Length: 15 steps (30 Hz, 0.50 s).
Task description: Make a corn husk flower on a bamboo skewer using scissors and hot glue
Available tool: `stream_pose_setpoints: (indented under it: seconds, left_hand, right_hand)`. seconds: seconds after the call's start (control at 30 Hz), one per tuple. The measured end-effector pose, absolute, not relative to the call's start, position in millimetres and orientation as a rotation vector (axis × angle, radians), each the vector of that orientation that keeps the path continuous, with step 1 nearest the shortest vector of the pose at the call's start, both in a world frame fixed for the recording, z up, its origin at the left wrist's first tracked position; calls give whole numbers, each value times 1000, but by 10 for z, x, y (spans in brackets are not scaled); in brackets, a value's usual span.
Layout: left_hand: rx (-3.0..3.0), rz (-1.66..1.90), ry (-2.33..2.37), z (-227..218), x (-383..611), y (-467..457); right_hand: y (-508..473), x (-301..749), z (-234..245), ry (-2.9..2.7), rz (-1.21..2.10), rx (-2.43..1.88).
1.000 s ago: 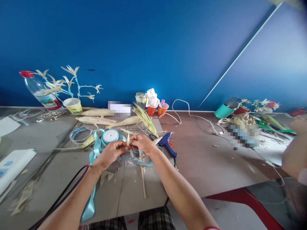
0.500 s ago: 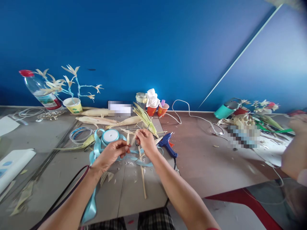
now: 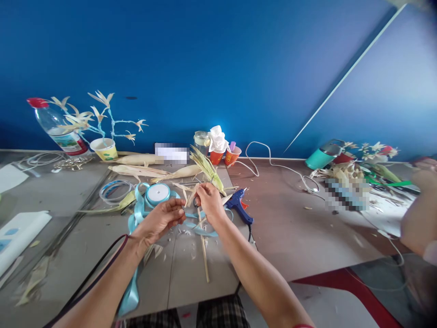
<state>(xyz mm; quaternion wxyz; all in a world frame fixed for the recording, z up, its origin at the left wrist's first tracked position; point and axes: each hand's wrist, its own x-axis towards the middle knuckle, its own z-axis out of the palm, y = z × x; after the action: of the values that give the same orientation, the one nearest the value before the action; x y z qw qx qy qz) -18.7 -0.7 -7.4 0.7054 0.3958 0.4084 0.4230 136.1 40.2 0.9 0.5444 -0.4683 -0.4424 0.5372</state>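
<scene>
At the left of the counter's (image 3: 280,228) back edge stands a red-capped bottle (image 3: 66,139); next, a yellow cup (image 3: 107,152) holds blue stems (image 3: 113,130) with husk flowers (image 3: 101,98). Nearer the front edge, whether the left hand (image 3: 164,216) clamps anything, I cannot tell; a husk strip (image 3: 191,196) lies between the hands, clamped in the right hand's (image 3: 210,202) grip. Behind: a glass jar (image 3: 201,142), a red cup (image 3: 216,157) with white tissue (image 3: 217,137), another red cup (image 3: 231,159) with a purple object (image 3: 232,146).

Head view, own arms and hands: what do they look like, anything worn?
Left hand and right hand: no gloves or watch visible. Left forearm and right forearm: bare, no markings seen. Red edge on right arm, possibly a sleeve hem.
</scene>
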Motion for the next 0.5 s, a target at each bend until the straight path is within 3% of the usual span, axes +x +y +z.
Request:
stream_pose_setpoints:
  seconds: [0.5]
  left_hand:
    - [738, 952, 796, -67, -152, -16]
  right_hand:
    - [350, 1329, 74, -1008, 1314, -1063]
